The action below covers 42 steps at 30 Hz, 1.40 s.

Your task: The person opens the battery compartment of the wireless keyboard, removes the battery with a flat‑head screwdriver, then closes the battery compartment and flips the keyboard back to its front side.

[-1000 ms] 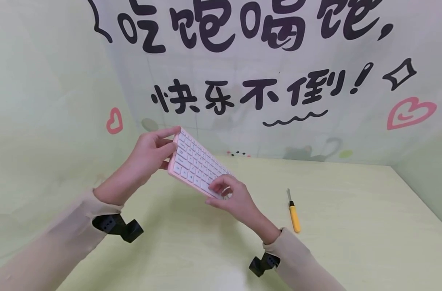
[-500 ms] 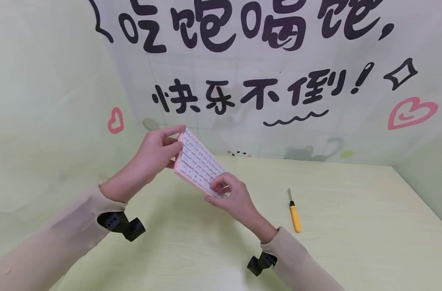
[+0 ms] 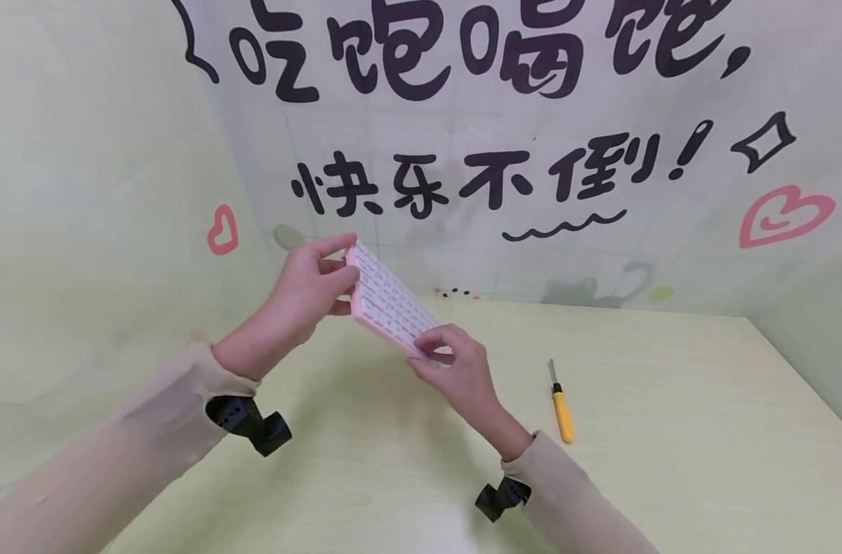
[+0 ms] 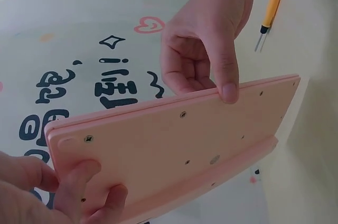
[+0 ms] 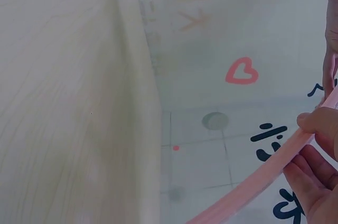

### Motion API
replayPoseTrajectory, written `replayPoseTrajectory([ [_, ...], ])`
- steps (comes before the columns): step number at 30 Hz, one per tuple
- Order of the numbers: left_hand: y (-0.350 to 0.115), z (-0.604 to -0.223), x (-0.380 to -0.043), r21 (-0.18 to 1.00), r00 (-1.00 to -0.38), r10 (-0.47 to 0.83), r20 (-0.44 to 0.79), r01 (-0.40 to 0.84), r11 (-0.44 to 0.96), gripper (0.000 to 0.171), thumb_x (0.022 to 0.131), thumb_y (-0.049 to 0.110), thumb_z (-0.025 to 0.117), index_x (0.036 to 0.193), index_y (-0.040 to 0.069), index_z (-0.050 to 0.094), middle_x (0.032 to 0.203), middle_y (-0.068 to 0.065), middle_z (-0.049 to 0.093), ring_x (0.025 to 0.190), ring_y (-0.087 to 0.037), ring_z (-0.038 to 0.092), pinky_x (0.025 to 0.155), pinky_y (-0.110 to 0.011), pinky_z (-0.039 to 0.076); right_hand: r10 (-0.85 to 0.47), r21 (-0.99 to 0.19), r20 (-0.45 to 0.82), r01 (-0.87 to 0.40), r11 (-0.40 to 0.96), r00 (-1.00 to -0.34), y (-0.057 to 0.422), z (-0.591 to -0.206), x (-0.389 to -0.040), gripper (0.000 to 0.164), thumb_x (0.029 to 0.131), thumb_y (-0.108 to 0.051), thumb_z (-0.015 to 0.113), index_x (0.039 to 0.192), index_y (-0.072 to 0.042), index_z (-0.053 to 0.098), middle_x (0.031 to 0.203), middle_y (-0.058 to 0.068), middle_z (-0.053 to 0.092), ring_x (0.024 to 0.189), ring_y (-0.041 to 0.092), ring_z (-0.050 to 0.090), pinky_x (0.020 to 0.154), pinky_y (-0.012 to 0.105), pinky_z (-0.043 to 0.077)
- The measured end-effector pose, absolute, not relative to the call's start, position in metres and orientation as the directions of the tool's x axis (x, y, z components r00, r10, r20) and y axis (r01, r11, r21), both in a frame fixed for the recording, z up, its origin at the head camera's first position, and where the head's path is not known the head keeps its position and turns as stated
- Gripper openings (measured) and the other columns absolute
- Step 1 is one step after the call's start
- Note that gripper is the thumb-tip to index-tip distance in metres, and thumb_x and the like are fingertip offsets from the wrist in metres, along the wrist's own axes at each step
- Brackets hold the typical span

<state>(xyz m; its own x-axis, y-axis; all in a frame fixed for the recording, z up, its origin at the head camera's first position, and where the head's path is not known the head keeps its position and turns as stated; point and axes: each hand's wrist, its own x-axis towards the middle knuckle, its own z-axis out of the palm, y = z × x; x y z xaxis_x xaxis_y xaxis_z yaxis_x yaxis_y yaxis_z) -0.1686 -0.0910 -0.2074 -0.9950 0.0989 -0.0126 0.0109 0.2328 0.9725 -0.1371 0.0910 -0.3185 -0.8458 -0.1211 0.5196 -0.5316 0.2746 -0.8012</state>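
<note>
A small pink keyboard (image 3: 389,300) with white keys is held tilted above the table, its left end higher. My left hand (image 3: 313,285) grips that end, thumb at the edge by the keys and fingers against the back. Along the near long edge my right hand (image 3: 459,365) pinches the lower right part, fingers on the keys and thumb behind. The left wrist view shows the pink underside (image 4: 174,145) with several small screws and a raised ridge. In the right wrist view only the pink edge (image 5: 253,187) of the keyboard shows between thumb and fingers.
A yellow-handled screwdriver (image 3: 562,412) lies on the pale table (image 3: 670,431), right of my right hand. Behind the table hangs a light cloth (image 3: 476,254) with large dark characters and pink hearts. Dark cameras sit on both wrists.
Both hands and the keyboard have shifted slightly right, the left hand also a little upward. The keyboard has turned so its keys show at a flatter angle. The screwdriver stays put.
</note>
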Motion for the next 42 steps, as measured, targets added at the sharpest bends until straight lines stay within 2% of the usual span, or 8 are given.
replayPoseTrajectory([
  [7, -0.082, -0.207, -0.170, 0.984, -0.997, 0.070, -0.017, -0.004, 0.178, 0.061, 0.085, -0.004, 0.044, 0.143, 0.013, 0.032, 0.120, -0.017, 0.050, 0.094, -0.027, 0.058, 0.068, -0.033, 0.053, -0.103, -0.734, 0.612, -0.612, 0.295, -0.784, 0.094, -0.322, -0.141, 0.018, 0.069, 0.013, 0.071, 0.084, 0.010, 0.062, 0.085, 0.020, 0.059, 0.079, 0.031, 0.060, 0.067, 0.038, 0.053],
  [14, -0.074, -0.205, -0.167, 0.990, -0.998, 0.067, 0.004, 0.014, 0.138, 0.065, 0.082, -0.004, 0.049, 0.142, 0.016, 0.034, 0.119, -0.016, 0.048, 0.099, -0.028, 0.055, 0.069, -0.033, 0.053, -0.097, -0.706, 0.648, -0.643, 0.296, -0.755, 0.096, -0.320, -0.141, 0.016, 0.069, 0.016, 0.068, 0.083, 0.011, 0.060, 0.084, 0.021, 0.059, 0.079, 0.034, 0.060, 0.066, 0.038, 0.053],
  [30, -0.057, -0.210, -0.159, 0.993, -0.992, 0.090, 0.083, 0.090, 0.076, 0.066, 0.080, -0.004, 0.056, 0.139, 0.022, 0.041, 0.125, -0.010, 0.043, 0.100, -0.029, 0.053, 0.069, -0.033, 0.053, -0.090, -0.694, 0.646, -0.632, 0.345, -0.758, 0.094, -0.317, -0.139, 0.016, 0.068, 0.020, 0.065, 0.078, 0.011, 0.057, 0.080, 0.021, 0.057, 0.077, 0.032, 0.061, 0.062, 0.032, 0.054],
  [42, -0.040, -0.216, -0.161, 0.995, -0.990, 0.098, 0.102, 0.103, 0.008, 0.068, 0.078, -0.005, 0.058, 0.139, 0.023, 0.041, 0.121, -0.011, 0.045, 0.093, -0.026, 0.059, 0.069, -0.032, 0.053, -0.044, -0.678, 0.681, -0.652, 0.340, -0.731, 0.100, -0.322, -0.143, 0.017, 0.068, 0.021, 0.063, 0.078, 0.010, 0.056, 0.078, 0.021, 0.056, 0.076, 0.033, 0.059, 0.062, 0.036, 0.054],
])
